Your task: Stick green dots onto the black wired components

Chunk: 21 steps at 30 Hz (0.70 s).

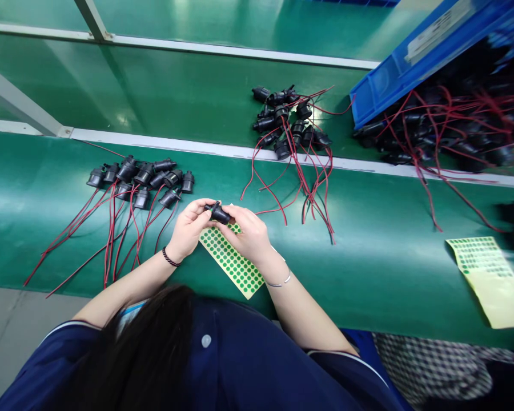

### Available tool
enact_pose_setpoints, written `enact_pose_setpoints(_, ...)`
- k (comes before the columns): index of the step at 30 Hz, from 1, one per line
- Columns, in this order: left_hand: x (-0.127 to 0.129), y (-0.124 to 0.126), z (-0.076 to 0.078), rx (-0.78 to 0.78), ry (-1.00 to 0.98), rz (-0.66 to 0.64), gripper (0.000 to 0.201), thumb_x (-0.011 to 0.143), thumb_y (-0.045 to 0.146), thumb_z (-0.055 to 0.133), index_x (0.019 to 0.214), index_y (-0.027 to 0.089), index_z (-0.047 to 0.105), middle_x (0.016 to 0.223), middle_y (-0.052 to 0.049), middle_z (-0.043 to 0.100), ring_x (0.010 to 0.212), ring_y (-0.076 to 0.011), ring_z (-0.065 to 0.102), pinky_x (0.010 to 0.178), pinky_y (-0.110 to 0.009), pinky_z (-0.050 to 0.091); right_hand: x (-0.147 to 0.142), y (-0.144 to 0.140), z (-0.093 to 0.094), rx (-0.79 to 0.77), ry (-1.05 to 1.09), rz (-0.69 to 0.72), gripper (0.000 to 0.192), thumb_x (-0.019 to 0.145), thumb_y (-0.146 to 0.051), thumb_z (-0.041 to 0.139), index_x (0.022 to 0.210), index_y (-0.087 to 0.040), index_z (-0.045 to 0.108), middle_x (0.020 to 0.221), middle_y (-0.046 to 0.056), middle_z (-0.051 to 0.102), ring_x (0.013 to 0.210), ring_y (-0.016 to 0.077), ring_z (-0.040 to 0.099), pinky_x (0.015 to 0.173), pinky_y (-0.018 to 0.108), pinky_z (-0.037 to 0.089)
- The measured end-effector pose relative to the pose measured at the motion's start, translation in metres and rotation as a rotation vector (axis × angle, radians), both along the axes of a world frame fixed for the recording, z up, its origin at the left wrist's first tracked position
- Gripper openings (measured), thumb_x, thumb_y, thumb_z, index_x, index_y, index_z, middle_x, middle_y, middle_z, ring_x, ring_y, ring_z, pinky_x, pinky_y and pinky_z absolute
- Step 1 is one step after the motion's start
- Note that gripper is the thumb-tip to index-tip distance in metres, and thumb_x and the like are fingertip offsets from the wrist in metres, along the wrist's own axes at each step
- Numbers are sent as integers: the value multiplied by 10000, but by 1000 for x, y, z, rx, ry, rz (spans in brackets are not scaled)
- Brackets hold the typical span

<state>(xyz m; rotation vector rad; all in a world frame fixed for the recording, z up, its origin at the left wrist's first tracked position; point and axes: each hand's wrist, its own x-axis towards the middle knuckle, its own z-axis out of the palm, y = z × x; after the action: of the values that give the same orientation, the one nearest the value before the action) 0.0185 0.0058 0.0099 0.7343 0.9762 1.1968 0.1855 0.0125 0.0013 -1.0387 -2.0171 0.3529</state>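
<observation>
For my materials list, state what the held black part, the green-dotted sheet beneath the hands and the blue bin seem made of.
Black part: likely moulded plastic, satin finish; even dark colour with soft highlights.
Green-dotted sheet: probably paper, perhaps thin film, smooth; it looks thin and lies flat.
Blue bin: seemingly rigid plastic, semi-gloss; solid colour and a straight, stiff wall.

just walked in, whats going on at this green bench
A person holds a small black part between the left hand and right hand, over a sheet of green dots. A group of similar parts with red wires lies to the left. Another pile lies farther back, and more lie by a blue bin at the right.
</observation>
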Motion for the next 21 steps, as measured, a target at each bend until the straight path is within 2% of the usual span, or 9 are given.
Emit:
enact_pose_setpoints(10, -1, 1, 2, -57, -90, -5, 254, 792, 267, 726, 1017, 192, 637, 1202, -73, 708, 976, -152, 691, 780, -252, 584, -2, 0, 4, 126, -33, 11, 280, 916, -237, 650, 1190, -187, 626, 1055, 108, 765, 997, 237, 732, 882, 397, 620)
enact_pose_setpoints(16, 0, 1, 5, -39, -85, -22, 296, 795, 275, 729, 1071, 198, 655, 1269, -83, 684, 1023, -166, 684, 828, -273, 581, -1, 1, 3, 65, 17, 11, 314, 912, -233, 644, 1225, -214, 621, 1087, 100, 758, 974, 234, 735, 889, 419, 619)
enact_pose_setpoints(21, 0, 1, 2, -29, -81, -16, 274, 796, 281, 734, 1047, 203, 655, 1253, -75, 692, 998, -160, 689, 814, -271, 581, -1, 0, 2, 114, -4, 7, 325, 913, -230, 645, 1236, -208, 615, 1085, 108, 757, 991, 239, 733, 884, 409, 619)
